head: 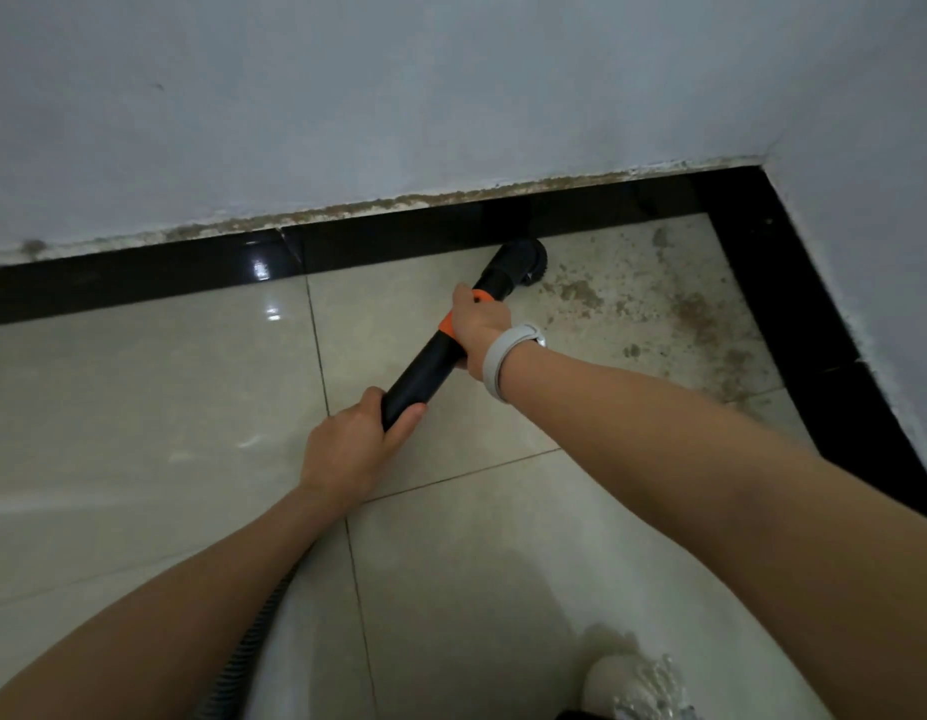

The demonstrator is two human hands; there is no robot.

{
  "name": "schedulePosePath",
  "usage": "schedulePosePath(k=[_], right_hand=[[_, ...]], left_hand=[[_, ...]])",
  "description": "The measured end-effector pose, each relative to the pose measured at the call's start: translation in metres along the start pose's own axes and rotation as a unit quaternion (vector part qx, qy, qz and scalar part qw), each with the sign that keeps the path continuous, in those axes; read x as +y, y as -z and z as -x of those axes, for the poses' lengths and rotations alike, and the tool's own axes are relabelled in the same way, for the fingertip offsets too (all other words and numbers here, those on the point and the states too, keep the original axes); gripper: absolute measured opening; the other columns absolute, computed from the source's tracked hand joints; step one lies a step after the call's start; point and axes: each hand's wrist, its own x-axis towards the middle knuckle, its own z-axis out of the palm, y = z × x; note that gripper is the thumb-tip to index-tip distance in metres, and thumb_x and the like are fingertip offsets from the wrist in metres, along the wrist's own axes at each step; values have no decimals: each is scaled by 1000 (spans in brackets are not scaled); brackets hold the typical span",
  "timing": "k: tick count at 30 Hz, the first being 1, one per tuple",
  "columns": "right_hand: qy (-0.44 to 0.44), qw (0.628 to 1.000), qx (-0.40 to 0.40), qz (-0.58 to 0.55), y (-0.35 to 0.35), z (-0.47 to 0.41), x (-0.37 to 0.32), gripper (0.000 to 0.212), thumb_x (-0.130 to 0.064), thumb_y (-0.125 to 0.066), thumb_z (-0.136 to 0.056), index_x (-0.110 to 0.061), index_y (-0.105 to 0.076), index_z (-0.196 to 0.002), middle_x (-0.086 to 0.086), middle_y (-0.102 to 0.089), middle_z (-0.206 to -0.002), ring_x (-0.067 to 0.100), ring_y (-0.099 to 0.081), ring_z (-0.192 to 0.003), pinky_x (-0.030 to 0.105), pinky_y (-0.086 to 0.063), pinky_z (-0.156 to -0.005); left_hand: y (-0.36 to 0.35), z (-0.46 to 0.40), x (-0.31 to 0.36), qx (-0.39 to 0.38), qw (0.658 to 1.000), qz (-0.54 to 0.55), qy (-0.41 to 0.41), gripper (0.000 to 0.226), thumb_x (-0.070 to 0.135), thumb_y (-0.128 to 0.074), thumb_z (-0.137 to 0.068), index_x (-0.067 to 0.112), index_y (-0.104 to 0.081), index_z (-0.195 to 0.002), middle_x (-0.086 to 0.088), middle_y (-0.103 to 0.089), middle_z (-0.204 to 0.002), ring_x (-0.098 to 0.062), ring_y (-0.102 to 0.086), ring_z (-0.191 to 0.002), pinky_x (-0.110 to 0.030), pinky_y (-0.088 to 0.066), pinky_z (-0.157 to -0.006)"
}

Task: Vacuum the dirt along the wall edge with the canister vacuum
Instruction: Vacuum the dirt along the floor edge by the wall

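A black vacuum wand (425,371) with an orange collar slants across the tiled floor toward the wall. Its round brush nozzle (523,257) touches the floor against the black skirting (399,241). My right hand (479,324), with a white band on the wrist, grips the wand at the orange collar. My left hand (349,444) grips the wand's lower end. Brown dirt (684,309) is scattered over the tile to the right of the nozzle, toward the corner. A ribbed hose (248,652) runs down under my left forearm.
A pale wall (451,96) stands behind the skirting and meets a second wall (877,200) at the right in a corner. Glossy beige tiles (139,407) spread to the left. A light slipper (632,683) shows at the bottom edge.
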Motion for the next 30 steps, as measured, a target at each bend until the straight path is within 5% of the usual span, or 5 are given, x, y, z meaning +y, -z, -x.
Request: schedulePosePath(k=[11,16,22,27,30], right_hand=[[14,1000,-8,-27,40,-50,-4,51,-47,-47,-91,-6,-43,-122,6,-55,-81,30,-61,-83,50,-53,-84],[21,999,1,-33,54,-60,-11,45,-42,-48,-92,-5,-46,-117,4,-51,-72,24,-56,-68,49,-55,-82],[21,999,18,-46,86,-74,-24,31,-39,-48,-93,-8,-45,-93,7,-52,-77,32,-60,-87,51,-52,-86],[25,998,35,-50,124,-89,-41,38,-35,-48,-93,-2,-50,-111,19,-60,-106,37,-60,-99,52,-50,-89],[32,997,50,-52,138,-97,-46,26,-31,-48,-93,-5,-51,-87,18,-59,-102,38,-60,-101,52,-49,-90]], left_hand=[[-20,-30,38,-37,999,-14,11,38,57,-38,-90,19,-41,-95,1,-55,-69,-23,-56,-64,-31,-35,-54],[-25,-36,55,-41,999,10,28,39,58,-37,-89,20,-42,-98,1,-57,-68,-21,-57,-64,-31,-36,-54],[-36,-55,86,-54,998,32,14,46,56,-37,-91,15,-45,-109,1,-54,-74,-20,-54,-68,-32,-35,-55],[-46,-81,127,-88,996,29,4,49,56,-33,-93,14,-43,-116,-4,-55,-91,-28,-56,-86,-43,-46,-81],[-54,-90,140,-94,995,27,-1,50,56,-32,-93,13,-43,-116,-3,-53,-86,-27,-54,-82,-38,-43,-75]])
